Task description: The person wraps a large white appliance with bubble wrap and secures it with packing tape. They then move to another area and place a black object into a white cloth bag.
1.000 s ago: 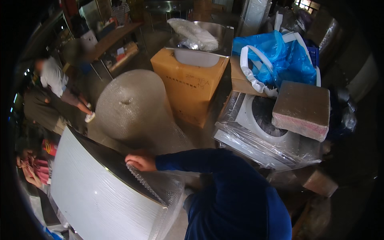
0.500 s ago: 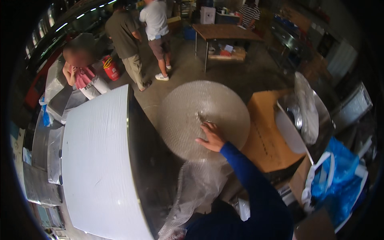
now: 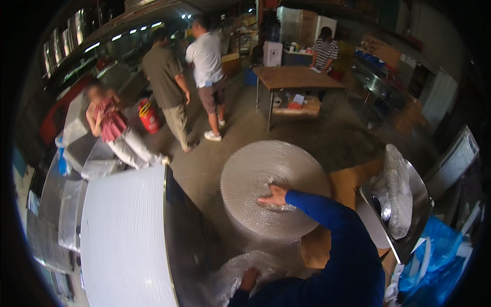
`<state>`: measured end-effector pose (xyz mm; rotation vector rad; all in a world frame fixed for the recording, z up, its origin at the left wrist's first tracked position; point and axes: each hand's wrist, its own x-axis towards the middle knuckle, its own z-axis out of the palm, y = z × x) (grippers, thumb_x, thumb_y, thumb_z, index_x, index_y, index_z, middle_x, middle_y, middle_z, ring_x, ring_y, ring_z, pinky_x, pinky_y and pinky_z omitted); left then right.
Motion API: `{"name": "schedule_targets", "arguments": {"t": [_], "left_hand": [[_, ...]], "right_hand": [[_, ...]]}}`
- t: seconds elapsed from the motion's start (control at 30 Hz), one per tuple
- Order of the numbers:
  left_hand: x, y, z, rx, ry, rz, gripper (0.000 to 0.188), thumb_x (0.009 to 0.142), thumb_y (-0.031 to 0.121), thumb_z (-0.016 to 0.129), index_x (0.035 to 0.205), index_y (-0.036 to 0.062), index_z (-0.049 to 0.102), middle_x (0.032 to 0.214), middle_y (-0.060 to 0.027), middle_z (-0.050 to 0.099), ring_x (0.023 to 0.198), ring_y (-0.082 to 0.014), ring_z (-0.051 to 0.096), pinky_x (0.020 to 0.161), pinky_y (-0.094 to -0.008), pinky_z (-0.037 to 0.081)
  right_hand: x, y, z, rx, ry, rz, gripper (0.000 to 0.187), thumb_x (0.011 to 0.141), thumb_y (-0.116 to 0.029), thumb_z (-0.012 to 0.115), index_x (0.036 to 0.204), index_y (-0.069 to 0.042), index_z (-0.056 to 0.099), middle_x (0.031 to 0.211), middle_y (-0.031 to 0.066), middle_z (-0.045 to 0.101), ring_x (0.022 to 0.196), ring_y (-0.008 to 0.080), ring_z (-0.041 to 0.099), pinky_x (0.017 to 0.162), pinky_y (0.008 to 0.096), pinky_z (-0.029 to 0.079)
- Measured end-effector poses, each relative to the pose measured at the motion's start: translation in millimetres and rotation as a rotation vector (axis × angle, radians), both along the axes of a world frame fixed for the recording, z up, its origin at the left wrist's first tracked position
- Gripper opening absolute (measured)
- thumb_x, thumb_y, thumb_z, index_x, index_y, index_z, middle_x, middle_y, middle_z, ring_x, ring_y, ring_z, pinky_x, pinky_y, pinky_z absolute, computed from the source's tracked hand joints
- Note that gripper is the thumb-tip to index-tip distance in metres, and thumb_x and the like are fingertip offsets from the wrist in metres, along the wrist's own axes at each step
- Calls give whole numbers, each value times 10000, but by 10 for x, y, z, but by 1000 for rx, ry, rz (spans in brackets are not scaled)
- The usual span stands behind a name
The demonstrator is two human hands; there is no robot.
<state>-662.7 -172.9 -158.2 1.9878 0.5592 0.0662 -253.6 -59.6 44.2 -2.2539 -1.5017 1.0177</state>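
A white unit (image 3: 125, 235) stands large; right of it is the bubble-wrap roll (image 3: 250, 217), and beside its dark side, loose wrap (image 3: 232, 273). The hands are apart: right hand (image 3: 277, 196) spread, touching the roll's core; left hand (image 3: 250, 279) at the loose wrap, grip unclear.

the one view comes from the left of two wide fisheye cameras worn side by side on the person's head. it looks down and ahead, past a blue sleeve (image 3: 350, 248) that enters from the lower edge. the left hand (image 3: 250, 279) sits near the bottom rim, while the right hand (image 3: 274, 195) and the bubble-wrap roll (image 3: 276, 220) fall close to the middle. beyond them, the view reaches across the floor (image 3: 240, 123) to standing people (image 3: 207, 61) farther off (straight edges bow, as on the white panel (image 3: 125, 230)).
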Motion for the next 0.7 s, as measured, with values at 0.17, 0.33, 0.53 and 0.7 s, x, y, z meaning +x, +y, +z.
{"name": "schedule_targets", "arguments": {"t": [0.17, 0.33, 0.53, 0.7], "left_hand": [[-635, 266, 51, -230, 327, 591, 343, 979, 265, 506, 1215, 51, 633, 1296, -171, 607, 1255, -284, 550, 1046, -474, 418], [-2894, -3079, 1181, -647, 1431, 912, 347, 988, 264, 480, 1257, 104, 630, 1348, -151, 594, 1271, -272, 553, 1027, -532, 441], [-2559, -5606, 3486, -1008, 2329, 1725, 247, 875, 282, 658, 1060, 151, 756, 1112, -84, 743, 1039, -317, 710, 829, -575, 549], [-1946, -5386, 4170, 623, 1212, 2834, 258, 890, 281, 522, 823, 46, 604, 724, -108, 583, 678, -236, 571, 635, -376, 459]], "right_hand": [[308, 710, -41, 287, 0, -6, 1082, 768, -755, 660, 1388, 108, 456, 1408, 318, 486, 1370, 394, 440, 1152, 421, 341], [839, 1198, 76, 148, -305, -9, 651, 905, -599, 630, 742, 30, 665, 609, 120, 595, 594, 245, 539, 631, 430, 479], [1231, 957, -501, 138, -319, 283, 1054, 916, -651, 559, 1479, 167, 206, 1531, 363, 282, 1450, 429, 292, 1205, 442, 233], [1022, 1283, -352, 160, -252, 267, 1074, 922, -638, 562, 1513, 146, 124, 1569, 360, 201, 1473, 423, 250, 1217, 423, 208]]}}
